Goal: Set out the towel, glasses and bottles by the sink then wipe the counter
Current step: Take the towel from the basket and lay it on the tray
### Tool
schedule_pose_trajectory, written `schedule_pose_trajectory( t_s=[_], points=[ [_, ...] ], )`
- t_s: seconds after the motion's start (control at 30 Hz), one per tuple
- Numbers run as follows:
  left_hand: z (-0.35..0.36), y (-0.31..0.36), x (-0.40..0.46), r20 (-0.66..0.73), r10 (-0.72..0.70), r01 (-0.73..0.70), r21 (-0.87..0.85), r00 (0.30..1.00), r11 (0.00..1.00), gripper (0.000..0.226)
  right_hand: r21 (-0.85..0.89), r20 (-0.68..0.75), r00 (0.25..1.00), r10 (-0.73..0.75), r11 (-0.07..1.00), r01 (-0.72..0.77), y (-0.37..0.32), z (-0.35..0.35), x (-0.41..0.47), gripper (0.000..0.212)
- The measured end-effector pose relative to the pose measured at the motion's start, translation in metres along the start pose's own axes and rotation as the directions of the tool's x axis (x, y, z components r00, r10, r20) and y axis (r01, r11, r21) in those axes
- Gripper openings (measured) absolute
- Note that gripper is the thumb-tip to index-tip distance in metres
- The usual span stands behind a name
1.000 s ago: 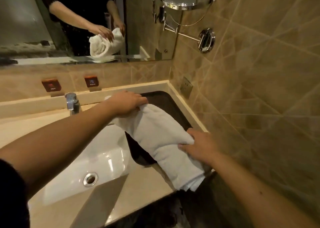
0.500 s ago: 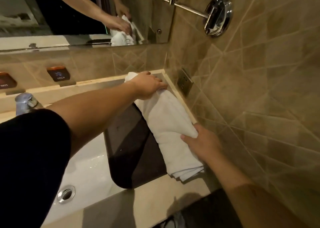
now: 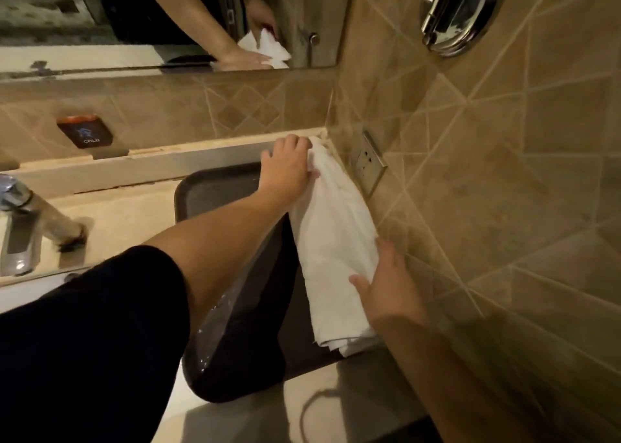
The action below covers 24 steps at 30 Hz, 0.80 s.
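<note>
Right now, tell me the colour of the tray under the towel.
Dark brown, nearly black tray, seen in the head view.

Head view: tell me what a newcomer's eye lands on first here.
The white rolled towel stands out, lying along the right edge of the dark tray against the tiled wall. The left hand presses its far end in the corner and the right hand steadies its near end. A chrome faucet sits at far left.
</note>
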<state>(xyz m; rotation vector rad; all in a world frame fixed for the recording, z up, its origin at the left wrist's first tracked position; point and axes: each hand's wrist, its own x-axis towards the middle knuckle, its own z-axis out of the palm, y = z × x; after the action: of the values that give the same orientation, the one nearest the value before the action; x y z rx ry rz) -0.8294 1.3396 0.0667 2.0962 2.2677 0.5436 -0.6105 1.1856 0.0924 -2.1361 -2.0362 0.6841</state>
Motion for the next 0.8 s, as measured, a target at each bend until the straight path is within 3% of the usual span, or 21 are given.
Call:
schedule_pose_trajectory(
  t_s=[0.03, 0.1, 0.2, 0.27, 0.4, 0.53, 0.67, 0.8],
  points=[
    [0.004, -0.003, -0.006, -0.025, -0.120, 0.118, -0.097, 0.992, 0.988, 0.053, -0.105, -0.049, 0.997, -0.068, 0.992, 0.062, -0.002, 0.003, -0.001, 0.079],
    [0.013, -0.008, -0.013, 0.076, -0.224, 0.237, -0.320, 0.972, 0.917, 0.063, -0.295, -0.091, 0.959, -0.269, 0.927, 0.233, -0.009, 0.013, -0.005, 0.082],
    [0.025, -0.014, -0.018, 0.271, -0.066, 0.208, -0.537, 0.960, 0.817, 0.078, -0.402, -0.035, 0.816, -0.577, 0.756, 0.517, -0.012, 0.036, -0.010, 0.059],
    [0.032, -0.012, -0.017, 0.340, 0.007, 0.209, -0.596, 0.940, 0.775, 0.083, -0.441, 0.051, 0.738, -0.673, 0.648, 0.621, -0.002, 0.051, -0.012, 0.045],
    [0.044, -0.012, -0.007, 0.431, 0.002, 0.262, -0.552, 0.902, 0.792, 0.090, -0.515, 0.222, 0.713, -0.665, 0.541, 0.665, 0.023, 0.059, 0.002, 0.052],
    [0.044, -0.019, 0.005, 0.519, 0.017, 0.279, -0.486, 0.855, 0.828, 0.094, -0.488, 0.280, 0.725, -0.629, 0.557, 0.672, 0.027, 0.058, 0.009, 0.052],
    [0.038, -0.020, 0.010, 0.576, 0.042, 0.257, -0.428, 0.817, 0.867, 0.089, -0.468, 0.238, 0.735, -0.634, 0.588, 0.659, 0.025, 0.061, 0.008, 0.044],
    [0.025, -0.015, 0.005, 0.556, 0.078, 0.216, -0.444, 0.828, 0.870, 0.072, -0.509, 0.185, 0.727, -0.662, 0.568, 0.647, 0.022, 0.064, 0.002, 0.041]
  ],
)
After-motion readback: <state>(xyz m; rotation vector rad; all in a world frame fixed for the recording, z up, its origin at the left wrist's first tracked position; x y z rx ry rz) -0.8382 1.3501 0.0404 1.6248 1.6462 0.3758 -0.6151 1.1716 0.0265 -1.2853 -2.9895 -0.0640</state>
